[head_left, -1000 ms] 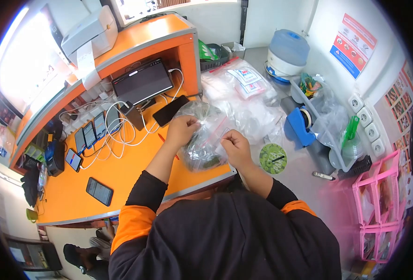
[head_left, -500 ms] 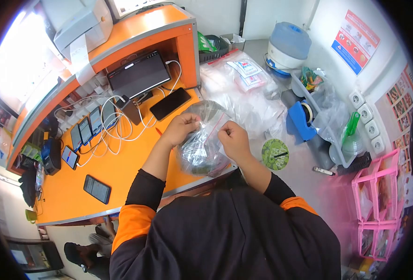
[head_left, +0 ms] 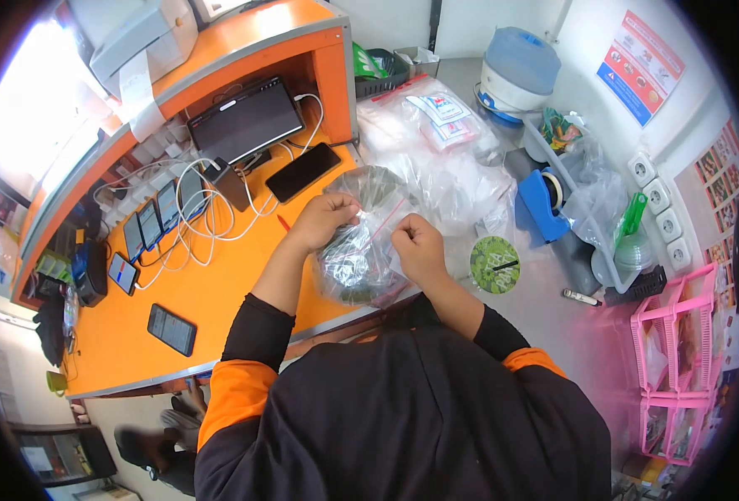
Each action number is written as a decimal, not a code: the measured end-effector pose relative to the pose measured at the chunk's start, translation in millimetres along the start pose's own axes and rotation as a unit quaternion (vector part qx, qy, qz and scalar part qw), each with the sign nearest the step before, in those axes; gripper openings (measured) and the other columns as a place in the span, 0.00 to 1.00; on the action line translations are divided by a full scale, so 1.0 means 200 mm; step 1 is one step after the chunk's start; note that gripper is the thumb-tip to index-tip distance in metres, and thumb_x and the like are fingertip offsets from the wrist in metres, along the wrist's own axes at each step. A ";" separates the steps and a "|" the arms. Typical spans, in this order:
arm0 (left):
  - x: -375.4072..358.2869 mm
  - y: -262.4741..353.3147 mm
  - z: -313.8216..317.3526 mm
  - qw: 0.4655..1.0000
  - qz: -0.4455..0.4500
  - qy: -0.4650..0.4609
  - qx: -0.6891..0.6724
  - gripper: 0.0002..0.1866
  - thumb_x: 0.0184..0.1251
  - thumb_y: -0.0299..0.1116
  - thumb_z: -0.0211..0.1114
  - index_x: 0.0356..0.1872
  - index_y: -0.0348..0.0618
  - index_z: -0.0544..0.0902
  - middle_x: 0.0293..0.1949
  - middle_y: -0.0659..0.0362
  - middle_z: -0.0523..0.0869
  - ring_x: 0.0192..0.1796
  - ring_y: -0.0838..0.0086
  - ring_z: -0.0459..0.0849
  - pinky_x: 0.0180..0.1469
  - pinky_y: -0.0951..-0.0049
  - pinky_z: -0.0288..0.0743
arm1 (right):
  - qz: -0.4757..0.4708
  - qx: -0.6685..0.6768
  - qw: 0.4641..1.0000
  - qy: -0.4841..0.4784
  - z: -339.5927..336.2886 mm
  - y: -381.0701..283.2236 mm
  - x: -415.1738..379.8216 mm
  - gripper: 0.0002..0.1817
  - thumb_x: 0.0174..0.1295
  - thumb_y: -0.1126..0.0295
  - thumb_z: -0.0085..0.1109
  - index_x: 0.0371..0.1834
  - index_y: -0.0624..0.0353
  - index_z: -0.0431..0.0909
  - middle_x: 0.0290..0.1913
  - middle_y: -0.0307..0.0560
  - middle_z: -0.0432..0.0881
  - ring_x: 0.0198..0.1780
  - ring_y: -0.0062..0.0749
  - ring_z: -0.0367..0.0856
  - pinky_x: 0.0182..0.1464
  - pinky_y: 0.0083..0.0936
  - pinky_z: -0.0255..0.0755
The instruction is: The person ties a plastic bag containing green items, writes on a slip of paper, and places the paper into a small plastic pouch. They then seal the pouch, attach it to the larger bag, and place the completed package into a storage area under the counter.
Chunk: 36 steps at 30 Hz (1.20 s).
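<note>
A clear plastic bag (head_left: 354, 271) with a red strip near its top lies at the front right edge of the orange desk (head_left: 244, 309). At the bag's upper left, my left hand (head_left: 326, 219) is closed, pinching the plastic. My right hand (head_left: 418, 246) is closed too, at the bag's right side, gripping its plastic near the red strip. The contents of the bag are hard to make out through the shine. Just behind the bag lies a black phone (head_left: 303, 172). To the right is a round green sticker (head_left: 495, 265).
Several phones with white cables, a tablet (head_left: 247, 118) and another phone (head_left: 172, 329) are on the desk. Beyond my right hand are packed plastic bags (head_left: 436, 117), a blue tape dispenser (head_left: 541, 209) and pink baskets (head_left: 677, 334). A person (head_left: 156, 455) is low at the left.
My hands keep their hold on the bag, with only slight movement. The view has shifted a little. The person at lower left has moved slightly.
</note>
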<state>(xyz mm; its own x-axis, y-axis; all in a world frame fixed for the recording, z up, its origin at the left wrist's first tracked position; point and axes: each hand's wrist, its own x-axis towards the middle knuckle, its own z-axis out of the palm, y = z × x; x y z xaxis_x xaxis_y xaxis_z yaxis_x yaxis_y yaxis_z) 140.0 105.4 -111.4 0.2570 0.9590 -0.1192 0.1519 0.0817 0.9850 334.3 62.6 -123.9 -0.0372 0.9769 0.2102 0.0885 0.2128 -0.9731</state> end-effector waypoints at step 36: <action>-0.05 0.01 0.01 0.998 0.058 -0.027 -0.013 0.12 0.57 0.23 0.59 0.43 0.37 0.81 0.31 0.62 0.83 0.34 0.82 0.78 0.39 0.82 0.70 | -0.009 -0.094 0.995 0.019 0.03 -0.05 0.05 0.07 0.47 0.70 0.54 0.23 0.64 0.73 0.18 0.49 0.76 0.20 0.28 0.74 0.25 0.25 0.67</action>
<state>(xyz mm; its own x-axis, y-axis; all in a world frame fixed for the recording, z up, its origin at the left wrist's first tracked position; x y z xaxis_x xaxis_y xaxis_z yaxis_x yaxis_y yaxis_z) 139.4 96.0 -108.6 0.3222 0.9466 -0.0090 0.0942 -0.0226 0.9953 327.9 70.1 -111.6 -0.0027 0.9722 0.2341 0.2727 0.2260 -0.9352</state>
